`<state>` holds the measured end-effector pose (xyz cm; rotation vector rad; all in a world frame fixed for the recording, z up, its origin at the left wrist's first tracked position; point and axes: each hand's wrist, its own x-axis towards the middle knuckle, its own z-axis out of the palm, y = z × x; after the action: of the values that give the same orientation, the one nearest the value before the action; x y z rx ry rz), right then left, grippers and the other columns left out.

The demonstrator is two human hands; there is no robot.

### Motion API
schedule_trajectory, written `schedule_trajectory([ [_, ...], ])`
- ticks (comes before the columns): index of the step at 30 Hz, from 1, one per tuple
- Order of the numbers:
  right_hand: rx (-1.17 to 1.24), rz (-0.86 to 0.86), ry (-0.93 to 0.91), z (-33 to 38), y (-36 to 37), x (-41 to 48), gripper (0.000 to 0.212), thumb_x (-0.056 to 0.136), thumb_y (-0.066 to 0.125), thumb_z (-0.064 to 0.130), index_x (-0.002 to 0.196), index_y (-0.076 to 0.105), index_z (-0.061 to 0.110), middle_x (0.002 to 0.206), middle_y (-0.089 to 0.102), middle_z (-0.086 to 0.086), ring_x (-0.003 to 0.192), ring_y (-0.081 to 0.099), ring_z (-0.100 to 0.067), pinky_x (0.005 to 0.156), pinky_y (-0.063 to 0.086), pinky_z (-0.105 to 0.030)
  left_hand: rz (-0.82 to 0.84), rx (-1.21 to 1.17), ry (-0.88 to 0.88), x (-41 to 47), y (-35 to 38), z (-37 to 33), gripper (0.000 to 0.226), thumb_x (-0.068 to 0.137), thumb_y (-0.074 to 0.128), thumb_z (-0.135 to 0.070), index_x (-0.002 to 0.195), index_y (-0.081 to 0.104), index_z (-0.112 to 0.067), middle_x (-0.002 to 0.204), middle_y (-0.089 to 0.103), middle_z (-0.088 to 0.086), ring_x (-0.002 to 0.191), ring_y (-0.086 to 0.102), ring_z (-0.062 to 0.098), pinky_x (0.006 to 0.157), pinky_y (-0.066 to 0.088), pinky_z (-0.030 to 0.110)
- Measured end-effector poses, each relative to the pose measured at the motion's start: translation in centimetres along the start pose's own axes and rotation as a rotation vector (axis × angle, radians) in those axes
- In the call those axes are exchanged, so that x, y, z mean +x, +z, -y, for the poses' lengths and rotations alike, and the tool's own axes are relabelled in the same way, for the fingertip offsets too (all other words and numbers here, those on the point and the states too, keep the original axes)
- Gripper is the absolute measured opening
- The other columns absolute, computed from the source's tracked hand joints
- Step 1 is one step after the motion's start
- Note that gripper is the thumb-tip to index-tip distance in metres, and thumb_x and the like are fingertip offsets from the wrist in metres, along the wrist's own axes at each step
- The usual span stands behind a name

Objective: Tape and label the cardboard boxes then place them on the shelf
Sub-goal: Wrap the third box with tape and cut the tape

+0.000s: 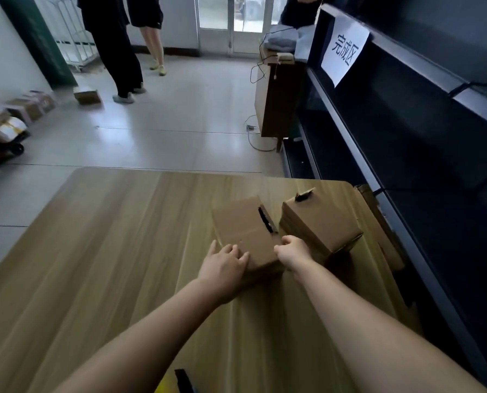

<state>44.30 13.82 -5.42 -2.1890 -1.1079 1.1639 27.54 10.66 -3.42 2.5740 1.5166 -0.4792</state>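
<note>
Step in hand, I judge: fetching a box for taping. The flat brown cardboard box (245, 222) lies near the far right corner of the pale wooden worktop (117, 251). My left hand (222, 269) lays straight fingers (238, 255) on top; my right hand (293, 251) pinches its near corner. Next: draw it closer.

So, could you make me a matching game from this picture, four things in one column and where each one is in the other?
Things: 1 nearer box; 2 right box; 3 white sign; 4 lone box.
Places: A on the dark shelf; B on the floor by two standing people; C on the table, touched by the left hand and right hand; D on the table, closest to the shelf.
Pairs: 1-C, 2-D, 3-A, 4-B.
</note>
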Motion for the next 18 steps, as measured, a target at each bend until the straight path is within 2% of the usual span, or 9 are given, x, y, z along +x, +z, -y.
schedule_trajectory([
  [2, -0.024, -0.020, -0.029, 0.0, 0.1, 0.3, 0.048, 0.095, 0.055, 0.015, 0.142, 0.048, 0.010, 0.146, 0.048, -0.009, 0.132, 0.046, -0.027, 0.106, 0.038, -0.033, -0.070, 0.063, 0.049, -0.8, 0.2, -0.8, 0.052, 0.096, 0.045, -0.024, 0.146, 0.035, -0.015, 0.141, 0.048, 0.014, 0.132, 0.041, 0.030, 0.118, 0.018, 0.049],
  [4, -0.060, -0.028, -0.061, -0.1, 0.3, 0.5, 0.043, 0.092, 0.060, 0.016, 0.135, 0.056, 0.009, 0.139, 0.055, -0.008, 0.128, 0.050, -0.026, 0.105, 0.040, -0.033, -0.137, 0.106, 0.139, -1.8, 0.8, -1.7, 0.042, 0.095, 0.045, -0.025, 0.136, 0.048, -0.015, 0.124, 0.060, 0.010, 0.116, 0.053, 0.030, 0.109, 0.031, 0.045],
  [7, -0.102, -0.010, -0.109, -0.2, 0.8, 0.3, 0.024, 0.088, 0.065, 0.015, 0.111, 0.069, 0.014, 0.120, 0.067, -0.006, 0.113, 0.060, -0.025, 0.099, 0.048, -0.038, -0.209, 0.013, 0.317, -2.8, 1.5, -2.8, 0.024, 0.093, 0.048, -0.023, 0.113, 0.062, -0.017, 0.106, 0.066, 0.003, 0.101, 0.059, 0.024, 0.094, 0.041, 0.037],
  [10, -0.182, 0.043, -0.182, -0.4, 1.8, -0.2, 0.016, 0.083, 0.066, 0.016, 0.093, 0.069, 0.028, 0.109, 0.071, 0.003, 0.108, 0.063, -0.019, 0.095, 0.051, -0.037, -0.210, -0.167, 0.381, -3.0, 1.9, -2.5, 0.023, 0.094, 0.050, -0.027, 0.109, 0.066, -0.020, 0.105, 0.065, 0.000, 0.101, 0.057, 0.020, 0.091, 0.044, 0.034],
  [12, -0.231, 0.060, -0.215, -0.6, 2.2, -0.5, 0.019, 0.084, 0.065, 0.016, 0.096, 0.068, 0.030, 0.110, 0.070, 0.007, 0.108, 0.062, -0.017, 0.094, 0.051, -0.034, -0.353, -0.216, 0.300, -2.5, 2.6, -1.3, 0.024, 0.090, 0.049, -0.030, 0.102, 0.069, -0.023, 0.100, 0.064, 0.000, 0.095, 0.059, 0.022, 0.081, 0.046, 0.034],
  [13, -0.240, 0.062, -0.221, -0.7, 2.3, -0.5, 0.020, 0.085, 0.065, 0.017, 0.100, 0.068, 0.029, 0.112, 0.069, 0.007, 0.108, 0.062, -0.017, 0.093, 0.050, -0.033, -0.447, -0.248, 0.179, -2.2, 3.0, -0.5, 0.026, 0.086, 0.049, -0.030, 0.102, 0.069, -0.025, 0.100, 0.063, 0.000, 0.096, 0.060, 0.023, 0.080, 0.047, 0.034],
  [14, -0.243, 0.061, -0.227, -0.7, 2.3, -0.5, 0.020, 0.085, 0.066, 0.018, 0.102, 0.069, 0.028, 0.113, 0.069, 0.006, 0.109, 0.061, -0.017, 0.093, 0.050, -0.032, -0.477, -0.298, 0.003, -2.0, 3.2, 0.4, 0.031, 0.084, 0.051, -0.031, 0.111, 0.066, -0.027, 0.109, 0.060, 0.000, 0.104, 0.058, 0.025, 0.085, 0.046, 0.036],
  [16, -0.241, 0.052, -0.233, -0.9, 2.3, -0.5, 0.022, 0.085, 0.066, 0.017, 0.104, 0.070, 0.027, 0.113, 0.069, 0.006, 0.108, 0.061, -0.017, 0.092, 0.049, -0.030, -0.295, -0.412, -0.332, -1.7, 3.3, 2.4, 0.051, 0.089, 0.054, -0.035, 0.139, 0.045, -0.032, 0.142, 0.041, 0.003, 0.134, 0.035, 0.026, 0.105, 0.035, 0.044],
  [18, -0.232, 0.052, -0.228, -1.0, 2.3, -0.6, 0.023, 0.084, 0.067, 0.015, 0.103, 0.070, 0.026, 0.113, 0.069, 0.004, 0.108, 0.061, -0.018, 0.092, 0.049, -0.030, -0.124, -0.579, -0.461, -1.4, 3.8, 4.0, 0.061, 0.094, 0.054, -0.040, 0.149, 0.028, -0.034, 0.158, 0.019, 0.001, 0.145, 0.016, 0.026, 0.114, 0.025, 0.048],
])
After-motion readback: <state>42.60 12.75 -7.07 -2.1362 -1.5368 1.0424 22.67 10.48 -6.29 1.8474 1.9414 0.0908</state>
